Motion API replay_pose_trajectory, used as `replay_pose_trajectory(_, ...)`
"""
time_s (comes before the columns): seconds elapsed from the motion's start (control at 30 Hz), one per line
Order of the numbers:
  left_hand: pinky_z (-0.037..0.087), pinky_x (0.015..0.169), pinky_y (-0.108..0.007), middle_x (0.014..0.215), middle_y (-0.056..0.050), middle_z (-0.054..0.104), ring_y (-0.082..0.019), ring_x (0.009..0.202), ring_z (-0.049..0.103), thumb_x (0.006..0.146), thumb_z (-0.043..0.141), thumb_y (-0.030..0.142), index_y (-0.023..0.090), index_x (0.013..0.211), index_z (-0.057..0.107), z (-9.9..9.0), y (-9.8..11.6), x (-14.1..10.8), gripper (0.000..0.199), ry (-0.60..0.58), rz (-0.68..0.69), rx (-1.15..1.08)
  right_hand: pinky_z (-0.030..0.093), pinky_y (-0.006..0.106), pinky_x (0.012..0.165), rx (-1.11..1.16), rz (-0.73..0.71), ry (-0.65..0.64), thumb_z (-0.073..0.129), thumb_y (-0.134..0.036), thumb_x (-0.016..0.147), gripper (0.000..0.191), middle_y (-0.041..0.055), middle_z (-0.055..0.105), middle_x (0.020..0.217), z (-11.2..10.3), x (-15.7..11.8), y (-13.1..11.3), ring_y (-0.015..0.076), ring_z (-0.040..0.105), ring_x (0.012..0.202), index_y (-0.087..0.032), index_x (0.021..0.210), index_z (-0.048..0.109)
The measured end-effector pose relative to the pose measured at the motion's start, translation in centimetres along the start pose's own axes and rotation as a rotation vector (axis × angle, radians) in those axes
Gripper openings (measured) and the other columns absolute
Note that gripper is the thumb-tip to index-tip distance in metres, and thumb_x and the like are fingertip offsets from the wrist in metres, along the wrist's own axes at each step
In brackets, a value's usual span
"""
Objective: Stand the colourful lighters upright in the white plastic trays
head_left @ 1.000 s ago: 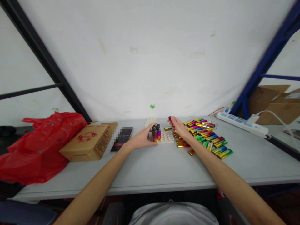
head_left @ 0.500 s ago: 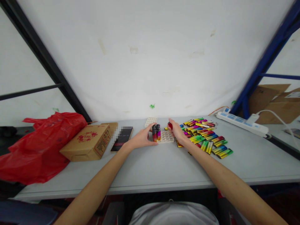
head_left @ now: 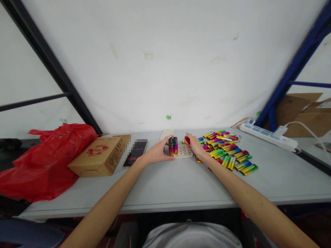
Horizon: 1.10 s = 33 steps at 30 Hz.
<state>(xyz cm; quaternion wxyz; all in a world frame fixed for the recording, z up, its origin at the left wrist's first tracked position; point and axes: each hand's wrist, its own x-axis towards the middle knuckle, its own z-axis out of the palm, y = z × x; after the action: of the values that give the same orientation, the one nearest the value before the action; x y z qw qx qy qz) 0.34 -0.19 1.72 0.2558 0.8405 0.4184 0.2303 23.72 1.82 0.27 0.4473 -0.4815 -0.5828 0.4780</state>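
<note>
Several lighters [head_left: 171, 147] with black tops and shiny red, gold and purple bodies stand upright at the left end of a pale tray [head_left: 184, 151] full of small holes. My left hand [head_left: 159, 151] curls around that end, thumb at the front and fingers behind the lighters, gripping the tray. Over the tray's right side, my right hand [head_left: 194, 144] is closed on a red lighter [head_left: 187, 139], only part of which shows. Just beyond it, a loose pile of colourful metallic lighters [head_left: 227, 148] lies on the table, partly covered by my right forearm.
A second pale tray [head_left: 167, 133] lies near the wall. To the left are a phone [head_left: 136, 153], a cardboard box [head_left: 97, 156] and a red plastic bag [head_left: 51, 162]. A white power strip [head_left: 269, 137] runs along the right, before blue framing.
The view has shifted very slightly. Both hands keep nearly the same places, with the red lighter still in my right hand.
</note>
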Motion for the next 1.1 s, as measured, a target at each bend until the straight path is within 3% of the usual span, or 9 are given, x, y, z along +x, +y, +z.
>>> replay_pose_trajectory(0.1, 0.048, 0.067, -0.029, 0.114, -0.008, 0.069, -0.016, 0.069, 0.06, 0.072, 0.087, 0.044, 0.022, 0.162, 0.03, 0.0, 0.1, 0.0, 0.109, 0.001, -0.005, 0.004, 0.026, 0.03, 0.048, -0.054, -0.025, -0.003, 0.035, -0.064, 0.096, 0.053, -0.0043, 0.032, 0.045, 0.0, 0.1, 0.2, 0.0144, 0.032, 0.044, -0.027, 0.059, 0.037)
replay_pose_trajectory(0.33, 0.048, 0.068, -0.028, 0.116, -0.008, 0.067, -0.015, 0.069, 0.058, 0.072, 0.087, 0.044, 0.024, 0.161, 0.032, 0.0, 0.1, 0.0, 0.107, 0.005, 0.002, -0.001, 0.028, 0.03, 0.05, -0.188, -0.133, -0.028, 0.033, -0.046, 0.096, 0.048, -0.003, 0.034, 0.043, -0.3, 0.4, 0.4, 0.0143, 0.035, 0.046, -0.026, 0.053, 0.036)
replay_pose_trajectory(0.47, 0.047, 0.066, -0.028, 0.115, -0.007, 0.068, -0.014, 0.068, 0.058, 0.073, 0.086, 0.043, 0.024, 0.162, 0.031, 0.0, 0.0, -0.1, 0.106, 0.002, 0.001, -0.007, 0.03, 0.029, 0.05, -0.184, -0.116, -0.019, 0.032, -0.058, 0.1, 0.056, -0.003, 0.037, 0.045, -0.3, 0.5, 0.5, 0.0147, 0.037, 0.046, -0.024, 0.057, 0.044)
replay_pose_trajectory(0.6, 0.048, 0.067, -0.029, 0.114, -0.007, 0.069, -0.015, 0.069, 0.059, 0.073, 0.087, 0.045, 0.023, 0.162, 0.03, 0.1, -0.2, 0.0, 0.108, 0.01, 0.004, 0.003, 0.031, 0.027, 0.048, -0.102, -0.153, -0.062, 0.03, -0.076, 0.099, 0.066, -0.0051, 0.038, 0.053, -0.2, 0.3, 0.5, 0.0142, 0.038, 0.047, -0.021, 0.081, 0.063)
replay_pose_trajectory(0.73, 0.05, 0.071, -0.03, 0.117, -0.008, 0.068, -0.017, 0.072, 0.061, 0.073, 0.087, 0.045, 0.023, 0.162, 0.031, 0.1, -0.3, 0.0, 0.108, 0.011, 0.011, 0.005, 0.04, 0.027, 0.055, -0.141, -0.308, -0.065, 0.03, -0.071, 0.103, 0.063, -0.0046, 0.048, 0.067, -0.5, 0.0, 0.2, 0.0145, 0.047, 0.056, -0.02, 0.115, 0.066)
replay_pose_trajectory(0.8, 0.051, 0.072, -0.031, 0.119, -0.008, 0.068, -0.017, 0.072, 0.061, 0.073, 0.086, 0.045, 0.024, 0.162, 0.03, 0.1, -0.2, 0.0, 0.107, 0.003, 0.01, 0.003, 0.044, 0.028, 0.06, -0.205, -0.358, -0.059, 0.03, -0.065, 0.106, 0.057, -0.0043, 0.051, 0.071, -0.7, -0.2, -0.2, 0.0148, 0.05, 0.058, -0.021, 0.121, 0.064)
replay_pose_trajectory(1.0, 0.051, 0.071, -0.03, 0.12, -0.009, 0.068, -0.017, 0.074, 0.062, 0.073, 0.086, 0.045, 0.023, 0.161, 0.031, 0.0, 0.0, -0.1, 0.106, 0.01, 0.013, -0.01, 0.047, 0.033, 0.087, -0.568, -0.645, 0.056, 0.048, -0.052, 0.104, 0.037, 0.008, 0.068, 0.095, -1.6, -1.2, -1.7, 0.0215, 0.062, 0.091, -0.021, 0.096, 0.066)
replay_pose_trajectory(1.1, 0.051, 0.072, -0.031, 0.12, -0.009, 0.069, -0.018, 0.075, 0.063, 0.072, 0.087, 0.045, 0.023, 0.16, 0.033, 0.0, 0.2, -0.1, 0.105, 0.013, 0.01, -0.011, 0.046, 0.031, 0.079, -0.637, -0.654, 0.012, 0.051, -0.052, 0.104, 0.038, 0.0067, 0.069, 0.086, -1.9, -1.9, -2.5, 0.0202, 0.061, 0.079, -0.021, 0.091, 0.068)
